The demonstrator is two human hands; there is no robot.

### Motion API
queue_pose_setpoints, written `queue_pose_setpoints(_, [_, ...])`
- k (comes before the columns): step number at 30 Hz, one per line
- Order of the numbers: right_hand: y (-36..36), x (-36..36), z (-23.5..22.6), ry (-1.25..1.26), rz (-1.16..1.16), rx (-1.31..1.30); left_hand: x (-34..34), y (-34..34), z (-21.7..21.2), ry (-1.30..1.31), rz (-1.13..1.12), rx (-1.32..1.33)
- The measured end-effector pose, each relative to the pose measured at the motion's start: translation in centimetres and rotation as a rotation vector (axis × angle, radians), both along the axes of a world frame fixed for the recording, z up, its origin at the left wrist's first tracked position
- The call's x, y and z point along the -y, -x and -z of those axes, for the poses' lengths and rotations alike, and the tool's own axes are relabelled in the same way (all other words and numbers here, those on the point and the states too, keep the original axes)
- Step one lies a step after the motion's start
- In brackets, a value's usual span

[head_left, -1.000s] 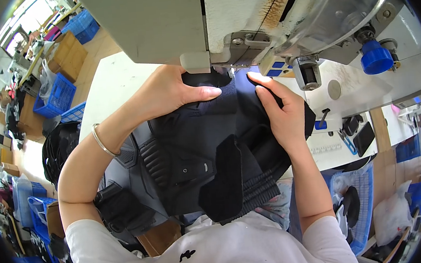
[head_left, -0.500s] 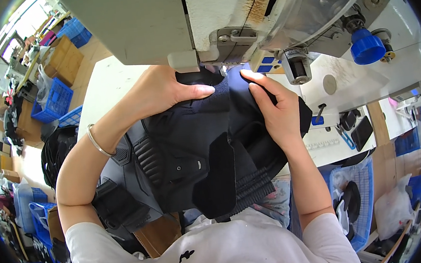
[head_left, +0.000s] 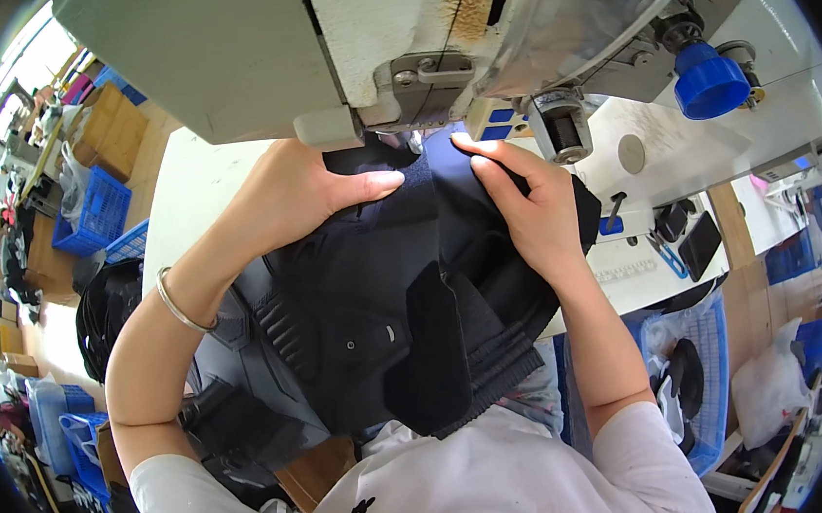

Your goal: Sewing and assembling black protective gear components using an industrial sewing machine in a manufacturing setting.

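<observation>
A large black fabric piece (head_left: 346,291) lies partly on the white table and hangs toward my lap. It has a moulded ribbed panel, a fuzzy dark patch and a gathered elastic band. My left hand (head_left: 293,196) grips its upper left part, thumb flat on top and the other fingers hidden. On the right, my right hand (head_left: 539,211) holds the upper edge between thumb and forefinger. Both hands are close below the head of a sewing machine (head_left: 208,59). The needle area is mostly hidden under the machine head.
A blue knob (head_left: 711,86) and a metal bobbin-like part (head_left: 561,126) project from the machine at right. A phone-like black slab (head_left: 700,239) and blue-handled snips (head_left: 671,261) lie on the table (head_left: 171,194). Blue crates (head_left: 712,396) stand at right and left.
The view has shifted slightly, with the machine appearing a little further left. The fabric's lower part has swung slightly right; both hands keep their hold near the machine.
</observation>
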State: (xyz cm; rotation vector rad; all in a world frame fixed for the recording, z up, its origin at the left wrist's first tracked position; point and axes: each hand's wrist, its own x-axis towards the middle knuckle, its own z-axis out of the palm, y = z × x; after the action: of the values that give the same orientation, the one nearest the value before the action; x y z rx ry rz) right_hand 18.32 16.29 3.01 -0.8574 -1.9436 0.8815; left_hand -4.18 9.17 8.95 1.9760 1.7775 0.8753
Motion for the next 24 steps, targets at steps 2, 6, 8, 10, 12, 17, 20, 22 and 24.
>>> queue_pose_setpoints(2, [0.0, -0.2, -0.2, -0.001, 0.001, 0.032, 0.0, -0.1, 0.4, -0.030, 0.025, 0.053])
queue_pose_setpoints(6, [0.4, -0.7, 0.4, -0.110, 0.025, -0.021, -0.3, 0.2, 0.1, -0.047, 0.082, 0.112])
queue_pose_setpoints(8, [0.5, -0.6, 0.4, -0.104, 0.016, -0.074, -0.3, 0.0, 0.1, 0.003, 0.057, 0.140])
queue_pose_setpoints(10, [0.5, -0.5, 0.2, -0.080, 0.016, -0.066, -0.4, 0.2, 0.3, -0.067, 0.094, 0.134])
queue_pose_setpoints(12, [0.5, -0.4, 0.1, -0.059, 0.014, -0.059, -0.3, 0.2, 0.5, -0.060, 0.074, 0.109])
queue_pose_setpoints(17, [0.4, -0.6, 0.4, -0.029, -0.002, -0.080, -0.2, 0.3, 1.3, -0.084, 0.044, 0.074])
queue_pose_setpoints(20, [0.3, -0.7, 0.3, -0.030, 0.012, -0.055, -0.2, 0.2, 1.2, -0.122, 0.057, 0.093])
queue_pose_setpoints(22, [0.2, -0.9, 0.3, -0.046, 0.014, -0.056, -0.4, 0.3, 0.6, -0.066, 0.086, 0.162])
queue_pose_setpoints(24, [0.2, -1.0, 0.2, -0.063, 0.017, -0.055, -0.4, 0.2, 0.4, -0.030, 0.082, 0.177])
